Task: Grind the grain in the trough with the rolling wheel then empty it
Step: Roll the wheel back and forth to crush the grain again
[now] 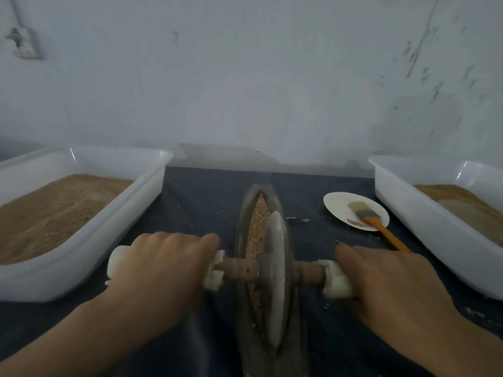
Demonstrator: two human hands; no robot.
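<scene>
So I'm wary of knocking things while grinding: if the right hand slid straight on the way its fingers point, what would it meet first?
The right hand points forward and slightly left along the dark cloth. Its way looks free; the paper plate holding the brush lies just right of that line, though depth is unclear.

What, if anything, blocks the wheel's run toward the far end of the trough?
Nothing visible. Ahead of the wheel the trough holds only grain. The plate with the brush lies off to the right, apart from it.
</scene>
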